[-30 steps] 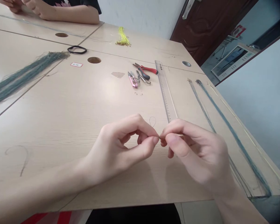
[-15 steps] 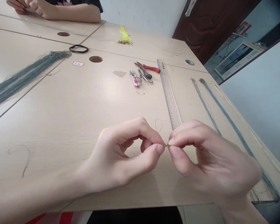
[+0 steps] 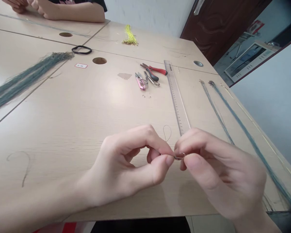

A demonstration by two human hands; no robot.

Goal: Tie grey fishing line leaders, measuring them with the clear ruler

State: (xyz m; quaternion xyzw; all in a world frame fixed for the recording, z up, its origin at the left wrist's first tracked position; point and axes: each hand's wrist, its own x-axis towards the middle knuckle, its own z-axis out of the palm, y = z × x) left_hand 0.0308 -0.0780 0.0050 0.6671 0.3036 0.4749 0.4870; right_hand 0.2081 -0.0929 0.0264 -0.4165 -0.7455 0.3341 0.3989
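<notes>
My left hand [image 3: 133,165] pinches a thin thread with thumb and forefinger; a small loop of the thread [image 3: 167,132] rises just above the fingertips. My right hand [image 3: 215,174] is closed beside it, thumb and forefinger on a tiny metal ring or hook [image 3: 180,156] where the two hands meet. Both hands hover low over the front of the light wooden table [image 3: 87,106].
A clear ruler [image 3: 176,94] lies ahead of my right hand. Pink snips [image 3: 140,81], small scissors and red-handled pliers [image 3: 155,70] lie further back. Grey-green line bundles lie at left [image 3: 24,79] and right [image 3: 244,129]. Yellow strands [image 3: 129,35], a black band [image 3: 81,49], another person's arms [image 3: 63,11] are at the back.
My right hand has shifted its grip, and a small metal ring now shows between its fingertips. The view has drifted slightly; the left hand keeps its pinch.
</notes>
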